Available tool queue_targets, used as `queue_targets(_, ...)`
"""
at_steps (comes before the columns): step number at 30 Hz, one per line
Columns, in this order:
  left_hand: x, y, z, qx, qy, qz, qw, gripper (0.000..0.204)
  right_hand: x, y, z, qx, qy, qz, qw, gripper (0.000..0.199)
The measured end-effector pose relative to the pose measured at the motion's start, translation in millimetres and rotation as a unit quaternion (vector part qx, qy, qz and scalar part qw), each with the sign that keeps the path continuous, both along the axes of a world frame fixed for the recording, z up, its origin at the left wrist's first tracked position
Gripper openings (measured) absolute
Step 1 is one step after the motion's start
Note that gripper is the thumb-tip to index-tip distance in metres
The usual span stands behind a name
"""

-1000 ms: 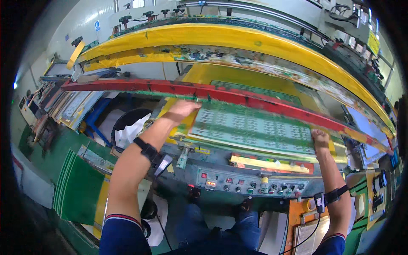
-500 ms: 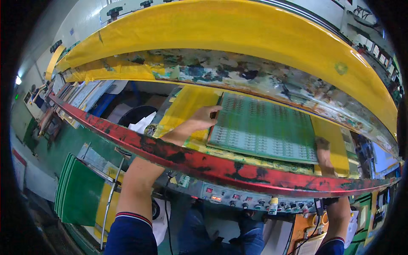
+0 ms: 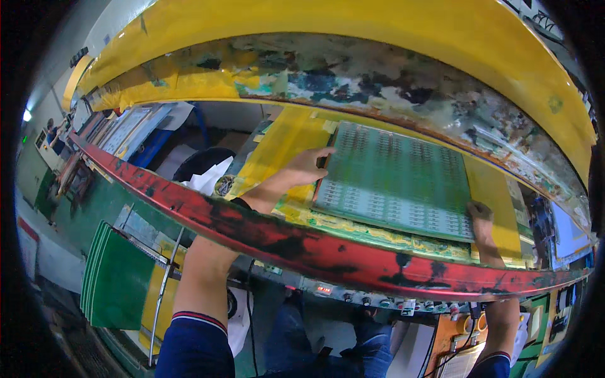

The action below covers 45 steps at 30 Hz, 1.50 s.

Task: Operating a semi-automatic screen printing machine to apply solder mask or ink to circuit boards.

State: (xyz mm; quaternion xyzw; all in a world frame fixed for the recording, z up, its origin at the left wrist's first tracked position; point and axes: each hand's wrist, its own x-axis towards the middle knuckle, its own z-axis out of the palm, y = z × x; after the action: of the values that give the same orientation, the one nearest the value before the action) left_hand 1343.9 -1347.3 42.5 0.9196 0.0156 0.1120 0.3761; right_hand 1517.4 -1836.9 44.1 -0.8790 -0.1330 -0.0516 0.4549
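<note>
1. Green panel (image 3: pixel 397 183): beyond the red bar (image 3: pixel 372 258), long axis left to right.
2. Left hand (image 3: pixel 307 166): at the panel's left edge, thumb and fingers parted.
3. Right hand (image 3: pixel 481 214): equally near, at the panel's right edge, curled; cannot tell whether it grips.

Wears a navy top with short sleeves (image 3: pixel 194 349), plain and finished at the hem with a cuff trim (image 3: pixel 200 320) of thin red and pale stripes. Shows bare forearms (image 3: pixel 205 271) and bare, ungloved hands (image 3: pixel 302 167). Carries a black strap (image 3: pixel 241 203) around the left forearm, mostly hidden, and a small black device (image 3: pixel 474 310) at the right one. Has a thin black cable (image 3: pixel 251 315) hanging beside the left arm. Is dressed below in blue jeans (image 3: pixel 287 340), dim in the shadow
</note>
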Motion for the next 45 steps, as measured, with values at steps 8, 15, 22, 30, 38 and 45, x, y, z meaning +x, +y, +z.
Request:
queue_targets(8, 10.8, 7.3, -5.2, -0.043, -0.019, -0.045, 0.998, 0.066, 17.2, -13.2, -7.3, 0.027, 0.047, -0.009, 0.998, 0.032)
queue_targets(15, -5.8, -3.0, 6.4, -0.002, -0.010, 0.020, 1.000, 0.072, -11.3, 7.5, 9.7, -0.003, 0.029, -0.014, 0.999, 0.033)
queue_targets(22, -6.8, -7.6, 7.0, -0.020, -0.009, 0.016, 1.000, 0.075, -6.1, -1.0, -1.2, 0.013, 0.034, -0.027, 0.999, 0.032)
queue_targets(30, -10.9, -14.7, 20.9, -0.036, 0.011, 0.018, 0.999, 0.073, 5.7, -11.7, -15.9, 0.028, 0.013, -0.014, 0.999, 0.027)
queue_targets(38, -19.5, -17.6, 13.6, 0.033, -0.045, 0.015, 0.998, 0.067, -18.0, 1.3, 4.4, -0.001, -0.015, -0.037, 0.999, 0.030)
queue_targets(45, -85.5, -35.3, -23.0, 0.029, -0.092, 0.013, 0.995, 0.051, -0.6, -25.5, -16.9, -0.032, -0.051, -0.045, 0.997, 0.037)
